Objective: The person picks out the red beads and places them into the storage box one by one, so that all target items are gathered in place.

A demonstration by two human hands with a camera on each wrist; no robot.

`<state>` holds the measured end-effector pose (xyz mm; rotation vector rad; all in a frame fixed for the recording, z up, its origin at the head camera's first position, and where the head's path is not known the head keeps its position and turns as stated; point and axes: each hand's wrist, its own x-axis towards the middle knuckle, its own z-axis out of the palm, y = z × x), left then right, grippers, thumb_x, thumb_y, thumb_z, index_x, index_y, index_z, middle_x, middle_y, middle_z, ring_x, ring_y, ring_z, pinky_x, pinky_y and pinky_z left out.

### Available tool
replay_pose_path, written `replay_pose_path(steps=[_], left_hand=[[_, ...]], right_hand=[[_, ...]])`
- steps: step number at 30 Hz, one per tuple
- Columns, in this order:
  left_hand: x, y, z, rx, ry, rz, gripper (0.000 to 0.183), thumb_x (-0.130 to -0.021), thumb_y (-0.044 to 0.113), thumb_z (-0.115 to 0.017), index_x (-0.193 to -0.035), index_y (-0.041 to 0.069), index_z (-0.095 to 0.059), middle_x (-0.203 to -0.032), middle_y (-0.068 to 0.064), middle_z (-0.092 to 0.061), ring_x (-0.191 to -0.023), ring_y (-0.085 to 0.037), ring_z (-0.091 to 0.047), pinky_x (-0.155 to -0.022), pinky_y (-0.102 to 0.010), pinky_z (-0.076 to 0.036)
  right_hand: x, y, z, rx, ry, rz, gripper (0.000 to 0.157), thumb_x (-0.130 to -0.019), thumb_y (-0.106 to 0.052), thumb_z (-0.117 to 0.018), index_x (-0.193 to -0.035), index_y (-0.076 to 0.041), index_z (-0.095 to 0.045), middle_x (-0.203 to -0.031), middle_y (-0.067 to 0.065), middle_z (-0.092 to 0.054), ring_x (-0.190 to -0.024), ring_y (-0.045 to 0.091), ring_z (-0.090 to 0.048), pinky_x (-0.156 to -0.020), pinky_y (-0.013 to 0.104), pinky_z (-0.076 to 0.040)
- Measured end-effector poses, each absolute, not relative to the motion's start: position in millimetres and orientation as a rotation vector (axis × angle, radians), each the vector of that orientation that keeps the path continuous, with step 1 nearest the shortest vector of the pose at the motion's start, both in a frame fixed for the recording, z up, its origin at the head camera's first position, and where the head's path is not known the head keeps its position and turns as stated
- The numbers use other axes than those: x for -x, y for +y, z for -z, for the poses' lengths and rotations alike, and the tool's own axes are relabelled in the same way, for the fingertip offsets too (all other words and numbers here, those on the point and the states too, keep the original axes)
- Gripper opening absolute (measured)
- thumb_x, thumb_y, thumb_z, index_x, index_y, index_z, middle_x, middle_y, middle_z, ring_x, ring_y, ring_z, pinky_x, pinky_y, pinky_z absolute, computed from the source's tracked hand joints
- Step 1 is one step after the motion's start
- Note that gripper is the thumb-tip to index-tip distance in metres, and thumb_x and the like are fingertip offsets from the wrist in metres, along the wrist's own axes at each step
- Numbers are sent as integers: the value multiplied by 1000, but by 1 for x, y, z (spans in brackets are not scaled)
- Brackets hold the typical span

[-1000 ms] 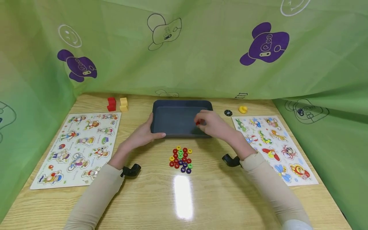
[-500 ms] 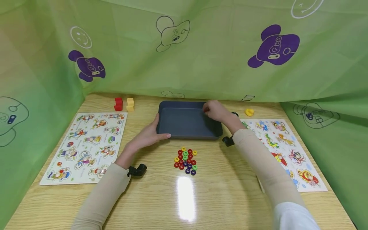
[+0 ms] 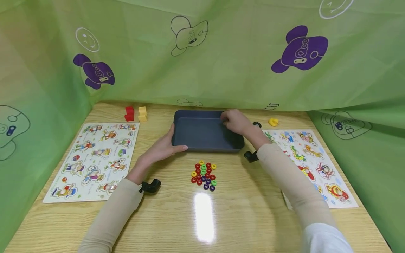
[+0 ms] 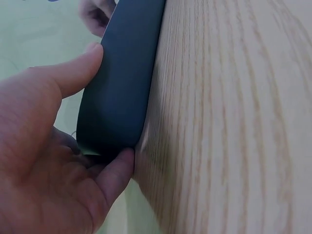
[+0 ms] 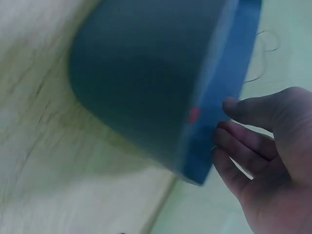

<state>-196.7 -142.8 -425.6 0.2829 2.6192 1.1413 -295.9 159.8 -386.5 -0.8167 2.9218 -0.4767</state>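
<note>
A dark blue-grey tray (image 3: pixel 202 135) stands at the table's far middle. My left hand (image 3: pixel 164 146) grips its near left corner. The thumb lies on the near rim and the fingers wrap the left side, as the left wrist view shows. Over the tray's far right corner is my right hand (image 3: pixel 236 121), its fingers loosely bent and thumb apart from them. Just ahead of its fingertips, a small blurred red thing (image 5: pixel 193 115) shows against the tray inside. Several small red, yellow, green and purple rings (image 3: pixel 204 172) lie grouped on the table before the tray.
Picture boards lie at the left (image 3: pixel 91 161) and right (image 3: pixel 316 165). Red (image 3: pixel 129 114) and yellow (image 3: pixel 142 114) blocks stand at the back left. A yellow duck (image 3: pixel 273 122) and a black disc (image 3: pixel 257 124) are back right. A green curtain (image 3: pixel 133 70) hangs behind.
My right hand has moved from above the tray's right part to its far right corner. The red ring seen in its fingers earlier no longer shows there. My left hand keeps its grip.
</note>
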Motion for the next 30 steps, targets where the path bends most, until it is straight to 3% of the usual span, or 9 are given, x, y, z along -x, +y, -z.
replay_pose_path(steps=[7,16,20,30], left_hand=[[199,-140,426,-294,2615,-1134,112,-78,58,-63,-148,18,14,-157,-8,-2,-143,-28,-16,-113,-46,-23],[197,-144,423,-279,2603,-1135,111,-79,56,-64,-148,17,15,-157,-9,-3,-142,-28,-17,-112,-47,-25],[197,-144,423,-269,2608,-1144,112,-78,56,-64,-148,18,14,-157,-8,-3,-143,-28,-17,-112,-47,-25],[196,-144,424,-264,2592,-1166,111,-78,55,-65,-148,18,13,-157,-7,0,-144,-27,-13,-113,-47,-22]], right_hand=[[247,158,369,1070,2890,526,20,-85,-5,-61,-104,-7,-68,-97,6,-64,-85,18,-62,-73,32,-52],[168,130,368,1372,2776,353,17,-85,-10,-64,-99,-18,-71,-94,-6,-65,-84,7,-60,-73,23,-51],[155,121,382,1444,2752,214,14,-85,-11,-63,-93,-19,-71,-85,-7,-63,-78,6,-56,-68,22,-49],[150,115,403,1459,2789,128,9,-83,-13,-65,-89,-19,-69,-79,-9,-58,-73,6,-54,-71,23,-50]])
